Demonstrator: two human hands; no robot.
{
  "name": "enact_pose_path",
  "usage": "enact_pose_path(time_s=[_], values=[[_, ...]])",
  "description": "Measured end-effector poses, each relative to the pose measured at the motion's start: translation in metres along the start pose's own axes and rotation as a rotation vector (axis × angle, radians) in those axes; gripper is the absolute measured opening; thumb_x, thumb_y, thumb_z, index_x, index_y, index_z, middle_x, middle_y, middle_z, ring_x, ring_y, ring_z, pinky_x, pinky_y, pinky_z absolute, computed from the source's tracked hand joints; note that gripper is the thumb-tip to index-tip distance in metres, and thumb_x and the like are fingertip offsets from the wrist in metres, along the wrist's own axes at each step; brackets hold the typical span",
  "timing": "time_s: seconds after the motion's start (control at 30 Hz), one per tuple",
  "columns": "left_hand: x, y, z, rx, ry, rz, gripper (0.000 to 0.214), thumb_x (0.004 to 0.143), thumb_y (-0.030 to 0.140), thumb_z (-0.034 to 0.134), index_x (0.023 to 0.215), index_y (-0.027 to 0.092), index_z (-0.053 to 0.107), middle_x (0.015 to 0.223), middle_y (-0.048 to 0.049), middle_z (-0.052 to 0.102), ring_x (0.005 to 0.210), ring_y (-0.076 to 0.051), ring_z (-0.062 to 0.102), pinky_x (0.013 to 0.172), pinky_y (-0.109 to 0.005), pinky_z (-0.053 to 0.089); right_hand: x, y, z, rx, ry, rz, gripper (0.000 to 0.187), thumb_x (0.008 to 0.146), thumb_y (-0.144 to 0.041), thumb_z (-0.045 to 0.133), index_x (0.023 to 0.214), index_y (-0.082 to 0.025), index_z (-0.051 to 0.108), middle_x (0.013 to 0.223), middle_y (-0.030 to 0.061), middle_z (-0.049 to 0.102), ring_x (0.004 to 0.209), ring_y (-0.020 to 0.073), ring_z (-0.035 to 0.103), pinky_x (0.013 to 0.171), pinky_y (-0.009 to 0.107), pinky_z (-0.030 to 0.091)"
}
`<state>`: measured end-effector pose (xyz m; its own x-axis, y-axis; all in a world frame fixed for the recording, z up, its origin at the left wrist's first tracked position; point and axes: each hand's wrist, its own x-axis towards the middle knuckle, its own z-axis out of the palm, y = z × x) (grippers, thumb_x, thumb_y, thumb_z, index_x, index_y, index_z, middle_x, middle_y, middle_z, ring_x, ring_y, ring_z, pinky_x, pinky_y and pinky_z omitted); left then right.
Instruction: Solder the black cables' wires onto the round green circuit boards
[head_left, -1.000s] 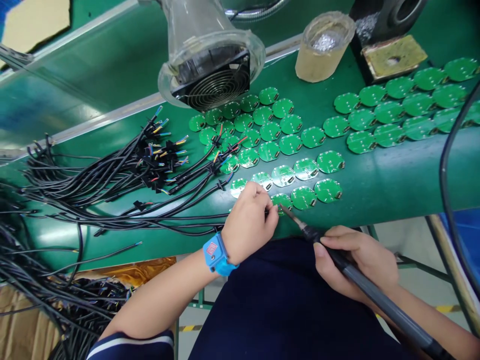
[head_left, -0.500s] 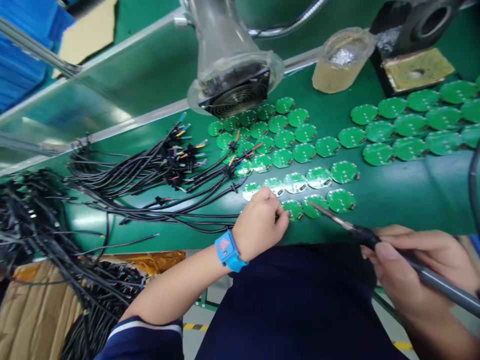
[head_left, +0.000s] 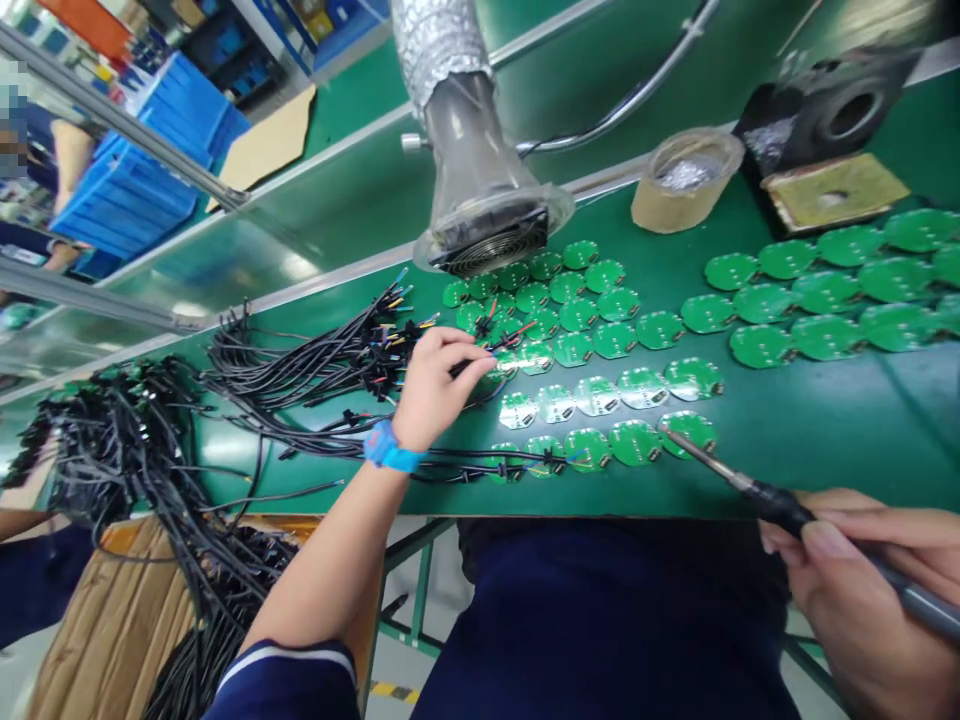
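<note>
- The left hand (head_left: 439,385) pinches a black wire (head_left: 480,363) over the green boards (head_left: 600,340), just below the fan hood (head_left: 487,215).
- The right hand (head_left: 862,590) is closed round a soldering iron (head_left: 780,512), whose tip is at the end board of the nearest row, below and right of the hood.
- A round tub (head_left: 667,210) right of the hood holds silvery scraps.
- A cardboard box (head_left: 82,640) far below-left of the hood holds black cables (head_left: 217,570).

I see bright, even overhead light; white glare streaks the green bench (head_left: 825,440), edges bend with wide-angle distortion, and the right hand (head_left: 855,590) looks slightly blurred
</note>
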<state>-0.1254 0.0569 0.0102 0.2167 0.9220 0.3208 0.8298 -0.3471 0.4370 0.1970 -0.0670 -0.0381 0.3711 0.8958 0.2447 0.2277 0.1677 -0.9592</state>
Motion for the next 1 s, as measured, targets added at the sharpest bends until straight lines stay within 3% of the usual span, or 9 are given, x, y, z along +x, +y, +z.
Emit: enact_pose_path(time_s=[0.07,0.13,0.23,0.33,0.4,0.5,0.73,1.0], values=[[-0.003,0.02,-0.006,-0.092,0.119,0.034,0.003,0.081,0.02,0.065,0.084,0.02,0.065,0.092,-0.0021,0.062,0.092,-0.015,0.059,0.083,-0.033,0.048,0.002,-0.002,-0.002,0.065,-0.06,-0.075,0.016,0.066,-0.011,0.069,0.073,-0.018,0.057,0.062,0.0041,0.06,0.048,0.0172,0.058,0.035,0.028,0.046],[-0.01,0.049,-0.006,-0.12,0.15,0.091,0.004,0.081,0.017,0.064,0.085,0.02,0.063,0.088,-0.0015,0.062,0.088,-0.014,0.059,0.077,-0.03,0.049,0.003,-0.002,-0.006,0.082,-0.113,-0.138,0.02,0.066,-0.005,0.066,0.079,-0.017,0.058,0.064,0.0032,0.06,0.051,0.0162,0.058,0.038,0.027,0.045],[-0.027,0.09,0.012,-0.109,-0.087,0.189,0.001,0.082,0.018,0.062,0.083,0.018,0.062,0.083,-0.0029,0.059,0.08,-0.014,0.056,0.071,-0.028,0.048,-0.001,-0.003,-0.015,0.004,-0.207,-0.233,0.026,0.065,-0.001,0.064,0.085,-0.016,0.058,0.071,0.004,0.061,0.058,0.0152,0.059,0.046,0.028,0.049],[-0.042,0.11,0.044,-0.06,-0.285,0.26,0.009,0.086,0.02,0.055,0.081,0.015,0.059,0.083,-0.0057,0.057,0.078,-0.015,0.053,0.07,-0.03,0.048,-0.005,-0.006,-0.019,-0.078,-0.306,-0.345,0.028,0.065,-0.002,0.063,0.088,-0.015,0.056,0.074,0.0037,0.06,0.06,0.0143,0.059,0.052,0.029,0.051],[-0.047,0.111,0.061,0.007,-0.318,0.305,0.013,0.088,0.021,0.051,0.079,0.014,0.058,0.082,-0.0064,0.056,0.076,-0.016,0.052,0.069,-0.031,0.048,-0.005,-0.009,-0.018,-0.104,-0.359,-0.402,0.028,0.065,-0.002,0.063,0.088,-0.015,0.055,0.07,0.0019,0.059,0.061,0.0144,0.06,0.052,0.028,0.052],[-0.049,0.104,0.072,0.093,-0.32,0.368,0.014,0.088,0.021,0.05,0.078,0.014,0.056,0.079,-0.0066,0.056,0.075,-0.017,0.052,0.069,-0.032,0.049,-0.003,-0.011,-0.012,-0.134,-0.376,-0.467,0.03,0.063,-0.001,0.062,0.088,-0.016,0.054,0.068,0.0002,0.058,0.061,0.0145,0.06,0.051,0.028,0.052],[-0.048,0.101,0.07,0.094,-0.297,0.381,0.01,0.088,0.021,0.051,0.082,0.015,0.056,0.081,-0.0062,0.059,0.078,-0.017,0.054,0.071,-0.032,0.051,0.0,-0.014,-0.003,-0.224,-0.34,-0.489,0.026,0.067,-0.005,0.062,0.087,-0.019,0.053,0.064,-0.0012,0.057,0.055,0.0129,0.059,0.047,0.025,0.052],[-0.05,0.102,0.073,0.105,-0.274,0.364,0.01,0.087,0.021,0.053,0.081,0.014,0.056,0.08,-0.0067,0.059,0.079,-0.019,0.055,0.07,-0.032,0.051,-0.001,-0.013,-0.001,-0.236,-0.393,-0.518,0.026,0.066,-0.005,0.063,0.086,-0.018,0.052,0.065,-0.0008,0.057,0.057,0.0129,0.06,0.05,0.025,0.053]])
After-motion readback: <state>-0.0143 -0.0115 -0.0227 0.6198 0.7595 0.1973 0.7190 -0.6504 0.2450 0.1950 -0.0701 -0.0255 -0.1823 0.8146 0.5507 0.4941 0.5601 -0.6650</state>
